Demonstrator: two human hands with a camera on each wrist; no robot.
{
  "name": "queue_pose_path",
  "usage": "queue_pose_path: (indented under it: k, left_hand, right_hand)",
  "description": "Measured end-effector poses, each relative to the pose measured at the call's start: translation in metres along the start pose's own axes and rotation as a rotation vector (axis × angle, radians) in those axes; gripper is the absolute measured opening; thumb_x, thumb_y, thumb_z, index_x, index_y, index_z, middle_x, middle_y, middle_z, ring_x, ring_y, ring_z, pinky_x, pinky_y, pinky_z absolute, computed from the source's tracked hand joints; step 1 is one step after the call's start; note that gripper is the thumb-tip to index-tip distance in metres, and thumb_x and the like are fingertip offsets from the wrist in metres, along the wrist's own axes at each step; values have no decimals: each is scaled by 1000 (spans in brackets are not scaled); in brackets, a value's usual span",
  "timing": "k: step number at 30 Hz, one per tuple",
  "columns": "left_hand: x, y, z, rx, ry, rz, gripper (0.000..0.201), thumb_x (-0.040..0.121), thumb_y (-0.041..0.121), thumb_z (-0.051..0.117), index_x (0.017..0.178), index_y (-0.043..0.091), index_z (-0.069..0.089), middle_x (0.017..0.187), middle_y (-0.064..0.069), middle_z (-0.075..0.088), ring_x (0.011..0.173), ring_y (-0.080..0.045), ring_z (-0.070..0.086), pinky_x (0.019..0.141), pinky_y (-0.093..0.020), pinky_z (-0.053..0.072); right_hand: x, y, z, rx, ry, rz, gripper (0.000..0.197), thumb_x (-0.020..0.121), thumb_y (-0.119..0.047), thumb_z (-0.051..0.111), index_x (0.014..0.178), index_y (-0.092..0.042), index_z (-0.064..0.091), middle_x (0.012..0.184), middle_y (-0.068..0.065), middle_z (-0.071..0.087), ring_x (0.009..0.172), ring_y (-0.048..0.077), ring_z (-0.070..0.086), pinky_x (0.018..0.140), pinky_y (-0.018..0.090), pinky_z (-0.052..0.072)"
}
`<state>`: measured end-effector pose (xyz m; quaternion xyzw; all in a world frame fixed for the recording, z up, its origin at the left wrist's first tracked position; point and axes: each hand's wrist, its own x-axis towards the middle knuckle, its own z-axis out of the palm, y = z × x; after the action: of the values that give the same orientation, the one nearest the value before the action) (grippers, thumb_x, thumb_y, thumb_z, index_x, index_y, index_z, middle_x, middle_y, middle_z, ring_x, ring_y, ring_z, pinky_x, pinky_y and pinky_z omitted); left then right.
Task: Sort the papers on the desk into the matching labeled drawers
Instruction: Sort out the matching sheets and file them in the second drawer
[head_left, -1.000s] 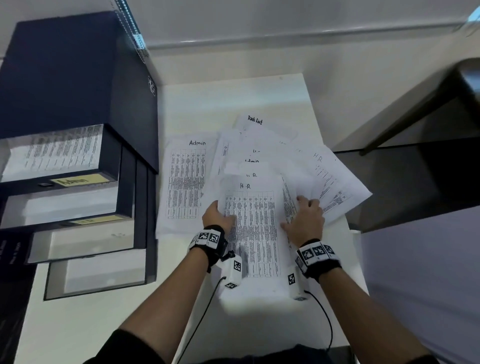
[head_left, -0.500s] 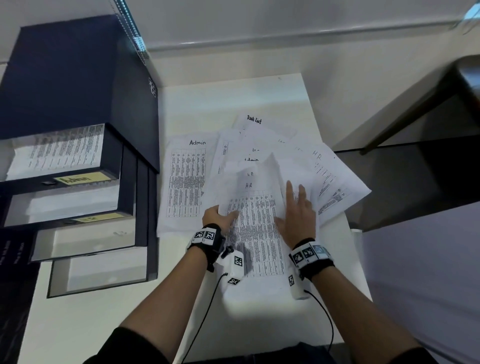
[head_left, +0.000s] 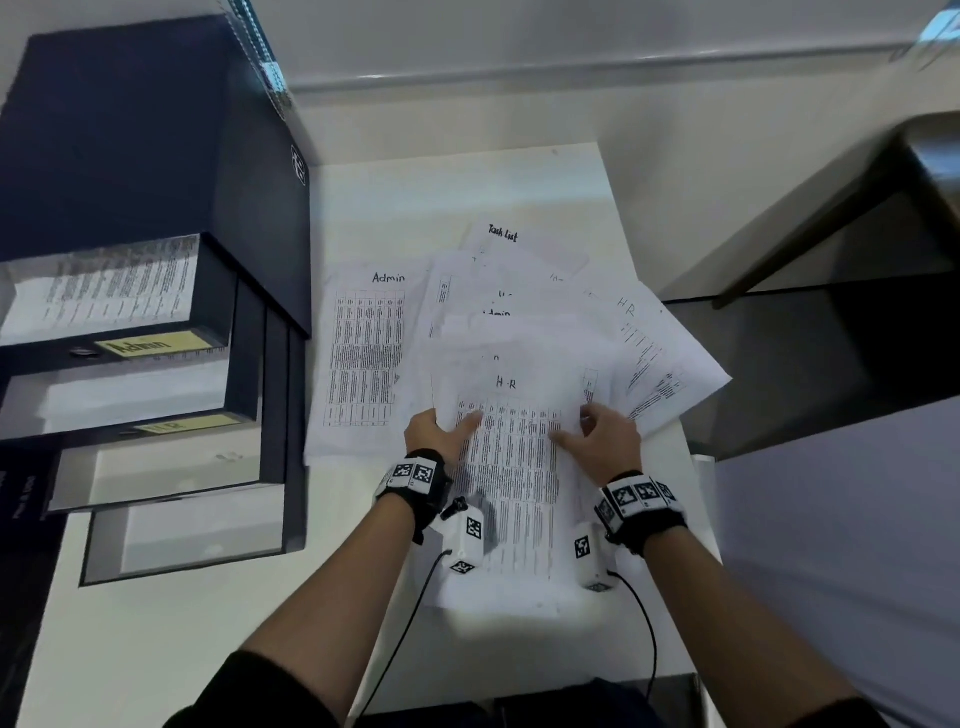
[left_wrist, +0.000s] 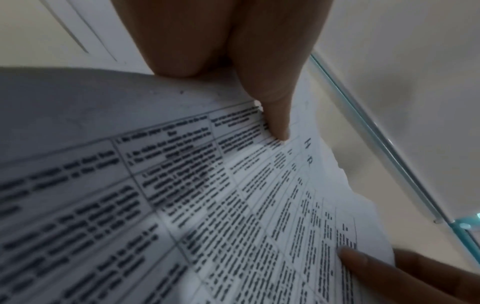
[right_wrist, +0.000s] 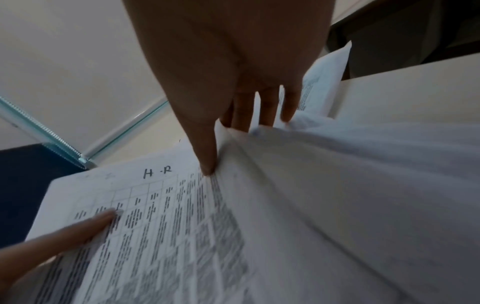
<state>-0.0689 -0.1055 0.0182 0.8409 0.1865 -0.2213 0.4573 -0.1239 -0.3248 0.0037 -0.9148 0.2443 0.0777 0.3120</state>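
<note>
An H-R sheet (head_left: 511, 467) with a printed table is on top of the paper pile, held by both hands. My left hand (head_left: 457, 423) pinches its left edge, thumb (left_wrist: 276, 121) on the print and fingers underneath. My right hand (head_left: 571, 428) pinches the right edge, thumb (right_wrist: 207, 162) on top and fingers behind the curled paper. Under it lie an Admin sheet (head_left: 363, 353), a Task List sheet (head_left: 506, 236) and another H-R sheet (head_left: 654, 343). The dark drawer unit (head_left: 156, 156) stands at the left with open drawers labelled Admin (head_left: 156, 345) and HR (head_left: 166, 427).
Two lower drawers (head_left: 182, 530) also stand pulled out, and the Admin drawer holds a printed sheet. The white desk (head_left: 441, 187) ends at the right just past the papers, beside a dark surface (head_left: 831, 364). Cables run from both wrist cameras to the near edge.
The right hand went from lying flat with straight fingers beside the tented sheet to pinching its right edge. The sheet now spans flatter between both hands.
</note>
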Motion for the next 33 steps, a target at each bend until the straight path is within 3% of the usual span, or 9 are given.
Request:
queue_pose_path:
  k: [2, 5, 8, 10, 14, 20, 25, 29, 33]
  left_hand:
    - [3, -1, -2, -19, -1, -1, 64, 76, 59, 73, 101, 2, 61, 101, -7, 65, 97, -27, 62, 80, -34, 52]
    - [1, 10, -15, -166, -3, 87, 55, 75, 58, 75, 91, 7, 61, 87, -4, 68, 87, -24, 64, 74, -30, 50]
    - [-1, 26, -36, -264, -41, 189, 55, 76, 51, 78, 112, 13, 62, 102, -1, 72, 95, -17, 68, 77, -27, 54]
    - [-2, 34, -53, -292, -74, 244, 56, 77, 34, 82, 124, 18, 57, 108, 5, 70, 97, -10, 68, 78, -24, 56]
    - [-5, 46, -91, -245, -48, 351, 41, 92, 24, 68, 128, 9, 55, 119, -5, 68, 110, -20, 65, 95, -35, 54]
    - [-8, 35, -157, -299, 12, 422, 82, 83, 58, 64, 147, 16, 34, 149, -9, 46, 138, -23, 44, 114, -49, 37]
    - [-48, 17, -227, -512, 73, 405, 62, 81, 18, 78, 134, 20, 45, 125, -10, 65, 112, -26, 65, 94, -51, 54]
    - [-60, -32, -299, -442, 134, 306, 76, 79, 13, 80, 140, 23, 35, 126, -7, 62, 109, -25, 65, 91, -45, 56]
    - [-72, -82, -370, -305, 61, 224, 110, 62, 22, 91, 150, 25, 24, 120, -10, 66, 107, -26, 66, 92, -46, 55]
  right_hand:
    - [2, -2, -2, -66, 39, -19, 38, 71, -56, 78, 74, -20, 66, 72, -4, 64, 73, 20, 61, 85, 39, 49]
    - [6, -12, -6, -24, 170, -111, 36, 74, -50, 78, 86, -15, 75, 98, 1, 71, 95, 22, 63, 96, 45, 46]
    - [4, -38, -22, 234, 172, -220, 23, 86, -33, 73, 71, -27, 57, 70, -8, 60, 67, 0, 56, 67, 14, 44]
    - [3, -60, -30, 363, 194, -254, 31, 93, -23, 65, 70, -25, 45, 61, -12, 46, 53, -2, 46, 51, 11, 32]
    - [-7, -94, -41, 567, 261, -276, 16, 101, -22, 50, 111, -10, 54, 91, -5, 65, 82, -2, 60, 76, 18, 48]
    - [-37, -135, -49, 701, 14, -368, 68, 93, -26, 66, 147, -40, 27, 136, 2, 59, 123, 12, 58, 103, 40, 49]
    - [-81, -197, -36, 612, -155, -589, 96, 93, -16, 65, 156, -30, -7, 138, -53, 12, 128, -29, 23, 99, -6, 21]
    - [-114, -253, 6, 530, -228, -662, 98, 94, -14, 64, 155, -29, -11, 140, -49, -1, 122, -38, 10, 94, -11, 14]
    - [-137, -297, 49, 521, -413, -619, 97, 95, -13, 63, 156, -30, -10, 131, -46, 22, 117, -33, 31, 96, -3, 27]
